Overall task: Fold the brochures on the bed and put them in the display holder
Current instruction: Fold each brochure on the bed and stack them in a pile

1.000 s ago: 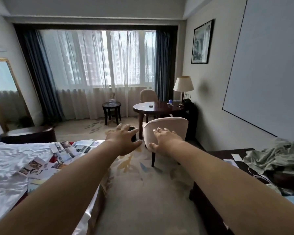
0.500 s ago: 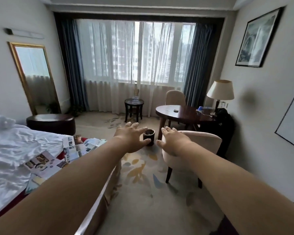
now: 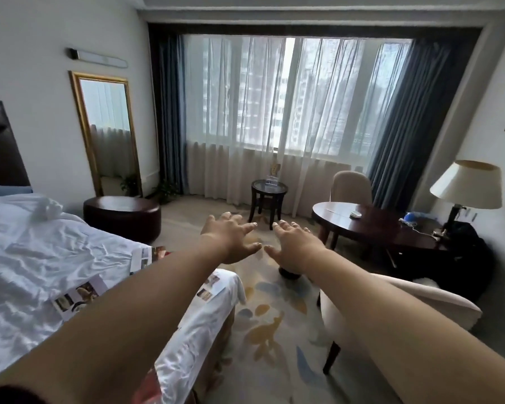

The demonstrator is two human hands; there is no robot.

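Several brochures printed with photos lie flat on the white sheet of the bed, near its foot corner; my left forearm hides part of them. My left hand and my right hand are stretched out in front of me over the carpet, side by side, palms down with fingers spread, holding nothing. A small clear display holder stands on the round dark side table by the curtain, far beyond both hands.
A beige armchair stands at lower right, close to my right arm. Behind it is a round dark table with a second chair, and a lamp. A dark ottoman sits past the bed. Patterned carpet runs between bed and chair.
The view has swung left, bringing the bed, mirror and ottoman further into sight. Both hands stay outstretched and have drawn closer together.
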